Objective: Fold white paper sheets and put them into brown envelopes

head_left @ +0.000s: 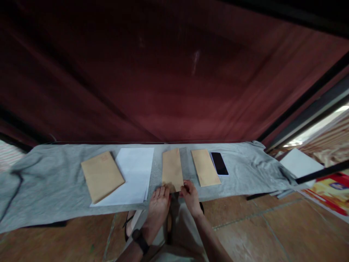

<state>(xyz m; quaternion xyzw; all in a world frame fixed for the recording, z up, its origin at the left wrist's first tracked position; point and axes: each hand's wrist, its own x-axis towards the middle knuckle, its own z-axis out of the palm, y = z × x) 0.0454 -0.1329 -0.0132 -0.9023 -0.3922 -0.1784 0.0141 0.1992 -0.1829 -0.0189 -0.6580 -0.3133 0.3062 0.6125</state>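
A narrow brown envelope (172, 168) lies lengthwise on the grey cloth (54, 178) in front of me. My left hand (158, 203) rests at its near left corner, fingers laid flat on the cloth and the envelope's edge. My right hand (191, 196) pinches the near right corner of the same envelope. A second narrow brown envelope (205, 167) lies just to the right, untouched. A black watch sits on my left wrist.
A larger brown envelope (101, 175) lies on white paper sheets (135, 174) at the left. A black phone (219, 163) is right of the envelopes. Dark red curtain behind. More white paper (300, 162) and coloured print at far right. Tiled floor below.
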